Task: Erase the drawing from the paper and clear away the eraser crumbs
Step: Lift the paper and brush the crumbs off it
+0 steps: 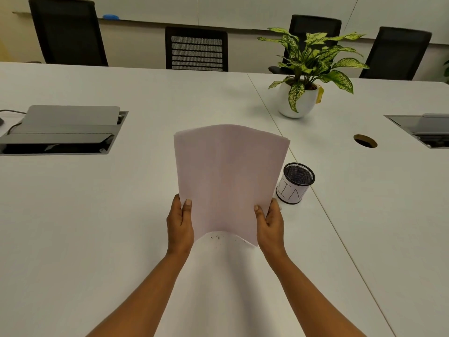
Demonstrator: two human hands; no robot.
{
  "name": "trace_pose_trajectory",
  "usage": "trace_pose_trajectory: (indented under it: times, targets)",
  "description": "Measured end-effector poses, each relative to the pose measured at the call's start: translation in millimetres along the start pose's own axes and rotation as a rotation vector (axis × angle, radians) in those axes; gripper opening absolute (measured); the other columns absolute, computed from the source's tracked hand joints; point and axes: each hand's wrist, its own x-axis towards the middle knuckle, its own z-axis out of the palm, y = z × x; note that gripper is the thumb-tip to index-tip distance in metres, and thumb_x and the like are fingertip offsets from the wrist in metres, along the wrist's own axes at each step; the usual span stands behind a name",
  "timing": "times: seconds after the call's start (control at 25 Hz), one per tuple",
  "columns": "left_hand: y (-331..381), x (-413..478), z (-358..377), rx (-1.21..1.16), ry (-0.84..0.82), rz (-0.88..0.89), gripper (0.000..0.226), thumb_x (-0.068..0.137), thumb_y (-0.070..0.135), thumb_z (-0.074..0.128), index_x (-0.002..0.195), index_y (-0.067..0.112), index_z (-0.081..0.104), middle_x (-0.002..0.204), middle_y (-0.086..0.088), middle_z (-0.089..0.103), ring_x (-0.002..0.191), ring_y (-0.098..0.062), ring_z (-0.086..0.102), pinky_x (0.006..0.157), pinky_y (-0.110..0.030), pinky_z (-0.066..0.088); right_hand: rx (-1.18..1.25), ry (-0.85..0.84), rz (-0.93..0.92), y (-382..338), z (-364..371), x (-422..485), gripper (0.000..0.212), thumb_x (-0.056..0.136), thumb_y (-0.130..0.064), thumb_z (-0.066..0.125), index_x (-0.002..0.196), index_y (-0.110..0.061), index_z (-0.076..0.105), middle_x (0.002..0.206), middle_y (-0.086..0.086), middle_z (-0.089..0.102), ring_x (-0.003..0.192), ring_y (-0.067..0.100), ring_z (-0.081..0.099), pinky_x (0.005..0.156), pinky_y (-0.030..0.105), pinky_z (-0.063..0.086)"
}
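Note:
A white sheet of paper is lifted off the white table, bowed into a shallow trough along its length. My left hand grips its lower left edge, thumb on the near face. My right hand grips the lower right edge the same way. No drawing shows on the side facing me. A few dark eraser crumbs lie on the table just below the paper's near edge. No eraser is in view.
A black mesh cup with a white label stands just right of the paper. A potted plant sits farther back on the right. Open cable boxes are set into the table on both sides, beside a round cable hole. Black chairs line the far edge.

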Motion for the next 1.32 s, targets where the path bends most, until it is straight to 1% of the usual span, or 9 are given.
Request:
trace_pose_trajectory:
  times: [0.08, 0.28, 0.48, 0.68, 0.8, 0.96, 1.04, 1.16, 1.32]
  targets:
    - [0, -1, -2, 0.017, 0.004, 0.027, 0.023, 0.098, 0.011, 0.033, 0.115, 0.023, 0.043, 0.102, 0.017, 0.054, 0.085, 0.02, 0.055, 0.068, 0.001, 0.042, -0.002, 0.014, -0.009, 1, 0, -1, 0.028, 0.094, -0.01, 0.045, 0.096, -0.038, 0.045, 0.098, -0.019, 0.056, 0.093, -0.001, 0.056, 0.072, 0.003, 0.047]
    - [-6, 0, -5, 0.046, 0.005, 0.027, 0.023, 0.098, 0.011, 0.034, 0.115, 0.024, 0.042, 0.101, 0.016, 0.054, 0.084, 0.02, 0.055, 0.069, 0.0, 0.043, -0.008, -0.003, 0.011, 1, -1, -1, 0.029, 0.094, -0.011, 0.045, 0.095, -0.039, 0.045, 0.098, -0.02, 0.055, 0.093, -0.002, 0.055, 0.071, 0.002, 0.046]
    - [-7, 0, -5, 0.04, 0.008, 0.013, 0.022, 0.094, 0.014, 0.045, 0.113, 0.025, 0.046, 0.103, 0.011, 0.058, 0.093, -0.003, 0.058, 0.071, -0.007, 0.048, 0.053, -0.005, 0.033, 1, -2, -1, 0.029, 0.089, -0.013, 0.054, 0.099, -0.04, 0.05, 0.1, -0.018, 0.061, 0.09, -0.006, 0.061, 0.073, 0.005, 0.049]
    - [2, 6, -2, 0.015, 0.038, -0.004, 0.02, 0.093, 0.014, 0.048, 0.112, 0.016, 0.054, 0.096, 0.008, 0.061, 0.086, -0.002, 0.059, 0.066, -0.005, 0.048, 0.111, 0.028, 0.095, -2, -4, 12, 0.022, 0.087, -0.015, 0.058, 0.108, -0.023, 0.059, 0.103, -0.001, 0.067, 0.096, 0.008, 0.063, 0.074, 0.009, 0.052]
    - [7, 9, -1, 0.0, 0.078, 0.004, 0.024, 0.094, 0.014, 0.046, 0.115, 0.01, 0.057, 0.098, 0.002, 0.062, 0.087, -0.002, 0.059, 0.068, -0.005, 0.047, 0.098, 0.042, 0.083, -7, -4, 17, 0.022, 0.088, -0.015, 0.058, 0.109, -0.019, 0.061, 0.099, -0.004, 0.067, 0.092, 0.003, 0.063, 0.074, 0.01, 0.052]
    - [9, 12, 0, 0.024, 0.073, 0.001, 0.025, 0.092, 0.013, 0.05, 0.116, 0.013, 0.054, 0.101, 0.002, 0.06, 0.088, -0.004, 0.058, 0.067, -0.005, 0.047, 0.103, 0.04, 0.065, -10, -7, 19, 0.018, 0.083, -0.017, 0.063, 0.1, -0.024, 0.064, 0.094, -0.011, 0.068, 0.083, -0.003, 0.066, 0.071, 0.01, 0.053]
    - [7, 12, -2, 0.037, 0.077, -0.021, 0.024, 0.092, 0.015, 0.05, 0.115, 0.016, 0.053, 0.104, -0.001, 0.06, 0.088, -0.007, 0.058, 0.066, -0.007, 0.048, 0.105, 0.04, 0.069, -10, -8, 19, 0.016, 0.083, -0.017, 0.063, 0.093, -0.03, 0.063, 0.093, -0.012, 0.068, 0.08, -0.005, 0.065, 0.068, 0.008, 0.052]
    - [7, 11, -1, 0.019, 0.083, -0.029, 0.02, 0.093, 0.016, 0.049, 0.112, 0.015, 0.057, 0.101, -0.002, 0.062, 0.087, -0.005, 0.06, 0.069, -0.01, 0.05, 0.095, 0.036, 0.058, -11, -8, 19, 0.017, 0.086, -0.018, 0.06, 0.09, -0.034, 0.062, 0.091, -0.013, 0.067, 0.078, -0.007, 0.064, 0.066, 0.007, 0.051]
    - [7, 14, -2, 0.034, 0.091, -0.021, 0.022, 0.093, 0.015, 0.049, 0.113, 0.012, 0.057, 0.103, -0.005, 0.063, 0.092, -0.015, 0.059, 0.082, -0.023, 0.05, 0.089, 0.041, 0.054, -11, -7, 21, 0.014, 0.084, -0.02, 0.062, 0.093, -0.032, 0.063, 0.091, -0.012, 0.068, 0.081, -0.003, 0.065, 0.068, 0.01, 0.052]
